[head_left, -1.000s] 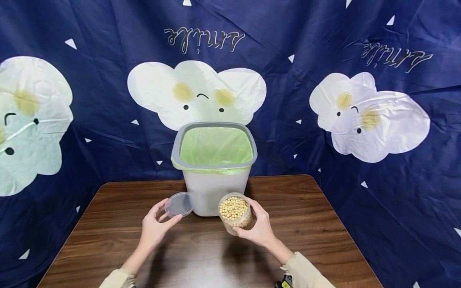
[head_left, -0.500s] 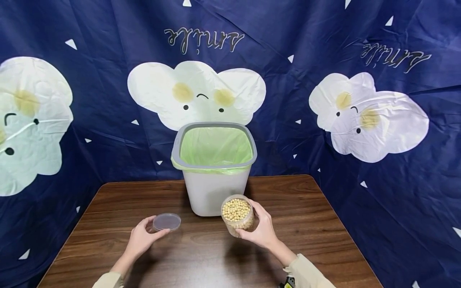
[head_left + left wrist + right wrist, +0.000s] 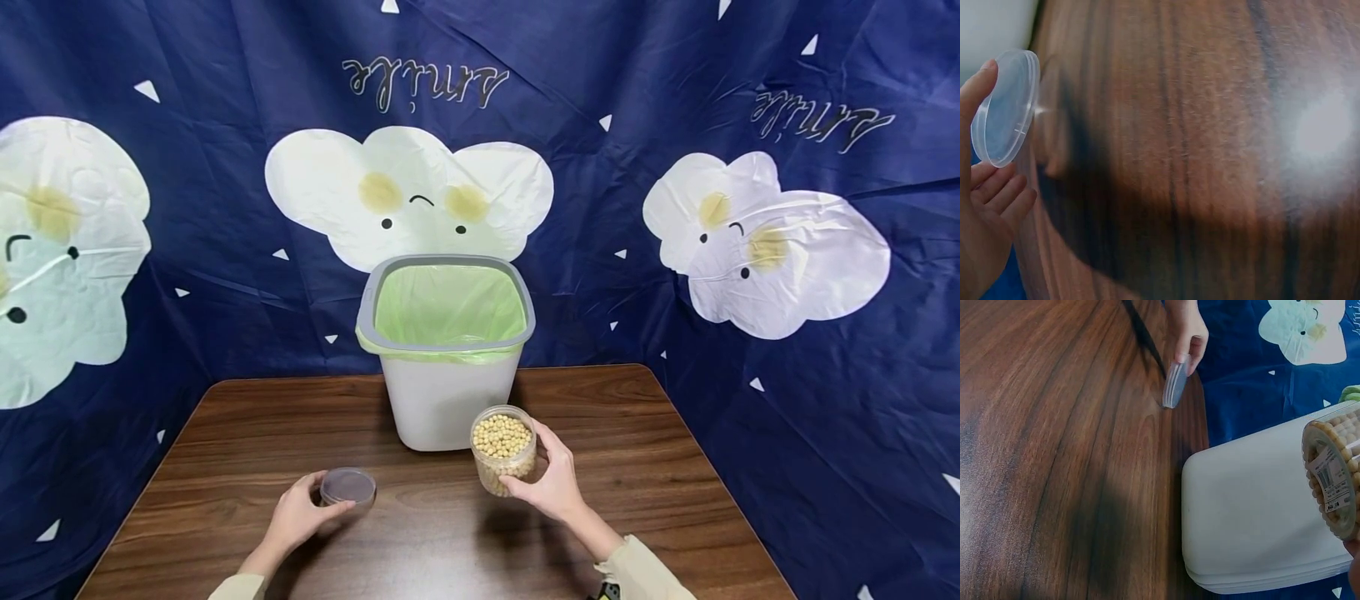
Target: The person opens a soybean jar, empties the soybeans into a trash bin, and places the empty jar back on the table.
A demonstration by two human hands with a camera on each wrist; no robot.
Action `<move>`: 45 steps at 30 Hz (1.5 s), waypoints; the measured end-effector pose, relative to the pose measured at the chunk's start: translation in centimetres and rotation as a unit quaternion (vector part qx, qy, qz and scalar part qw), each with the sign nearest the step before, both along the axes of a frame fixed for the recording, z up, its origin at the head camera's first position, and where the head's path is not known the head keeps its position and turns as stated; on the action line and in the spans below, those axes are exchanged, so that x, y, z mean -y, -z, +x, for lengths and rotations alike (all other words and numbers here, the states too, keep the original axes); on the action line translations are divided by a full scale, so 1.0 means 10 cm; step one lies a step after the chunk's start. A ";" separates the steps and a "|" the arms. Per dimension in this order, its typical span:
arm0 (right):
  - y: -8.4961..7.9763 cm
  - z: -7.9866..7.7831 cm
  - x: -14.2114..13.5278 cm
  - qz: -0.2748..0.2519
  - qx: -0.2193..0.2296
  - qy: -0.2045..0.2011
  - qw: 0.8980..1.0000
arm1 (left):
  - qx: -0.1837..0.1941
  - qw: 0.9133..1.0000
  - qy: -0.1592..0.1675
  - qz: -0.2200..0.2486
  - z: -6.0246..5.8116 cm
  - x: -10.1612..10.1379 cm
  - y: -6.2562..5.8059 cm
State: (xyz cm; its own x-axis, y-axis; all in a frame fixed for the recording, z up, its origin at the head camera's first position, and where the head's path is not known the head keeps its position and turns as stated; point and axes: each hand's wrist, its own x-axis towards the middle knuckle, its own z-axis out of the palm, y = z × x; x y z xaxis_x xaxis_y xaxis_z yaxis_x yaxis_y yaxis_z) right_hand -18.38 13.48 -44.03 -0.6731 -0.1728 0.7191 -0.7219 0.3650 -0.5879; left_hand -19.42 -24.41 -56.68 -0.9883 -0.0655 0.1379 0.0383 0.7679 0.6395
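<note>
In the head view my left hand (image 3: 294, 515) pinches a round clear plastic lid (image 3: 349, 485) by its edge, low over the left half of the table. The left wrist view has the lid (image 3: 1007, 112) between thumb and fingers. On the right, my right hand (image 3: 553, 485) grips an uncapped clear jar (image 3: 495, 477) full of pale yellow, bean-like beads. The jar is slightly tilted, in front of the bin's right side. A barcode label (image 3: 1332, 481) shows on the jar's base in the right wrist view.
A white bin (image 3: 450, 404) with a grey rim and green liner (image 3: 450, 308) stands at the back middle of the brown wooden table (image 3: 637, 467). Dark blue cloth (image 3: 600, 50) with white clouds hangs behind and at both sides.
My left hand has carried the lid left, toward me and down, away from the bin. My right hand has shifted slightly right with the jar.
</note>
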 end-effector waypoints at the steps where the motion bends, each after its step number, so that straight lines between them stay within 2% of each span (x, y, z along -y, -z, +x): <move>1: 0.00 0.00 0.00 -0.002 0.000 0.001 1.000 | -0.005 1.000 0.003 -0.006 0.01 0.00 0.01; 4: 0.00 0.00 -0.02 -0.007 0.001 0.004 1.000 | -0.020 0.999 0.006 -0.026 0.02 0.01 0.06; 11: -0.02 -0.02 -0.07 -0.015 -0.001 0.008 1.000 | -0.015 0.997 0.009 -0.073 0.03 0.06 0.09; 15: -0.04 -0.02 -0.09 -0.013 0.003 0.011 1.000 | -0.024 0.996 0.014 -0.087 0.00 0.06 0.10; 19: -0.04 -0.03 -0.09 -0.011 0.008 0.008 1.000 | -0.022 0.996 0.016 -0.089 0.00 0.08 0.11; 27: -0.05 -0.04 -0.10 -0.012 0.005 0.007 1.000 | 0.010 0.995 0.023 -0.092 0.03 0.08 0.09; 34: -0.07 -0.03 -0.13 -0.007 0.023 0.016 1.000 | -0.013 0.995 0.027 -0.090 0.01 0.08 0.09; 37: -0.08 -0.03 -0.15 -0.004 0.009 0.024 1.000 | -0.018 0.995 0.029 -0.092 -0.01 0.10 0.04; 40: -0.10 -0.03 -0.17 -0.005 -0.005 0.026 1.000 | -0.028 0.995 0.031 -0.093 -0.06 0.11 -0.07; 43: -0.12 -0.03 -0.19 -0.006 -0.008 0.025 1.000 | -0.047 0.994 0.035 -0.089 -0.14 0.10 -0.25; 45: -0.13 -0.03 -0.20 -0.007 -0.004 0.023 1.000 | -0.055 0.994 0.039 -0.084 -0.20 0.08 -0.41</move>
State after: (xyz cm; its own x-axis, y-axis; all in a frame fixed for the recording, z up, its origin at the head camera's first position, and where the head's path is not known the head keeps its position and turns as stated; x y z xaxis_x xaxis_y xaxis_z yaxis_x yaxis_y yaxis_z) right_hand -18.64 15.49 -42.77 -0.6743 -0.1309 0.7268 -0.7090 0.3902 -0.5875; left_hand -21.44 -25.25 -52.62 -0.9680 0.0444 0.2472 0.1647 0.8554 0.4911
